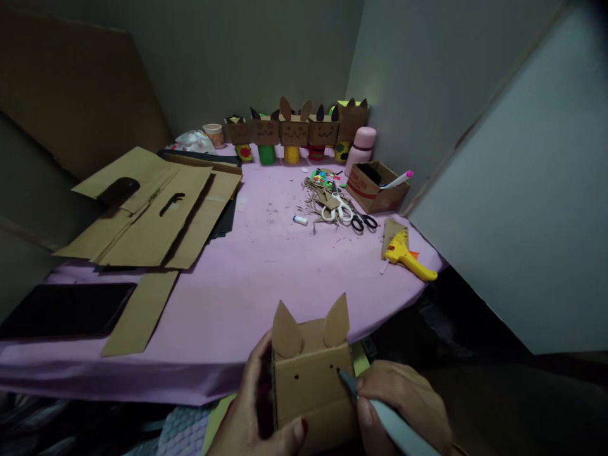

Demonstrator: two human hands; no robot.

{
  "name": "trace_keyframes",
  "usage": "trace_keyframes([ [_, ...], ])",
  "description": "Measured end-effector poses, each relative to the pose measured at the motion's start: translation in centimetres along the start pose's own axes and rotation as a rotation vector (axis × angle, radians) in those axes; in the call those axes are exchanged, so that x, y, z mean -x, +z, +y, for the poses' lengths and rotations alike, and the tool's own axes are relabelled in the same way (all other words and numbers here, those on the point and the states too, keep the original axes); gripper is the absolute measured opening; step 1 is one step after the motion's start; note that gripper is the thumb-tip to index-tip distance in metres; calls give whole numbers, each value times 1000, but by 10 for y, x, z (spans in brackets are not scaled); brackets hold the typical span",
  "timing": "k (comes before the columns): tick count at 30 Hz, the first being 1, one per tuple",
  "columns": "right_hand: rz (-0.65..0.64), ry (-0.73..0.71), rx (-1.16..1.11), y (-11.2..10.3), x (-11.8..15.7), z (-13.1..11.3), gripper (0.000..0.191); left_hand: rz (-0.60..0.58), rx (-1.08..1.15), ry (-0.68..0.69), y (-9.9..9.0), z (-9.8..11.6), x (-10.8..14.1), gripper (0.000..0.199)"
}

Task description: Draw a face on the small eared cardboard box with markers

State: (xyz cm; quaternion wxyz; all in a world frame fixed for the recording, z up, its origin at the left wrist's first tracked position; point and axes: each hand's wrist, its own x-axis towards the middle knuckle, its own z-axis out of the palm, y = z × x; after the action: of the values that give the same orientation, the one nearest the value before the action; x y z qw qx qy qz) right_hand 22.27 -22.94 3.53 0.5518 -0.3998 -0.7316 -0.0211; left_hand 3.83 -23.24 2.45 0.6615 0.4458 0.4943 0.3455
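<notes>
A cardboard box (pixel 313 386) with two pointed cardboard ears on top is held close in front of me, just off the table's near edge. Its front face bears two small black dots, side by side. My left hand (pixel 254 405) grips the box from the left, the thumb lying across its lower front. In my right hand (pixel 403 399) is a marker pen (pixel 392 425), pinched between thumb and fingers. The dark tip is at the face, close beside the right dot; whether it touches I cannot tell.
Flattened cardboard (pixel 156 215) and a black phone-like slab (pixel 66 309) lie at left. To the right are scissors (pixel 337 209), a small open box (pixel 377 190) and a yellow glue gun (pixel 406 253). Several box-headed figures (pixel 294 133) and a pink bottle (pixel 361 147) stand along the back.
</notes>
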Motion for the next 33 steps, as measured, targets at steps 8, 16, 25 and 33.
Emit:
trace_keyframes([
  [8, 39, 97, -71, 0, 2, -3, 9, 0, -45, 10, -1, -2, -1, 103],
  [16, -27, 56, -36, -3, -2, 0, 10, 13, -49, -9, -1, 0, 1, 103],
  [25, 61, 111, -28, 3, 3, -4, 13, -27, -33, 29, -2, -1, 0, 102],
  [33, 46, 81, -52, -1, -3, -4, 14, -15, -4, 30, -1, -3, 0, 101],
])
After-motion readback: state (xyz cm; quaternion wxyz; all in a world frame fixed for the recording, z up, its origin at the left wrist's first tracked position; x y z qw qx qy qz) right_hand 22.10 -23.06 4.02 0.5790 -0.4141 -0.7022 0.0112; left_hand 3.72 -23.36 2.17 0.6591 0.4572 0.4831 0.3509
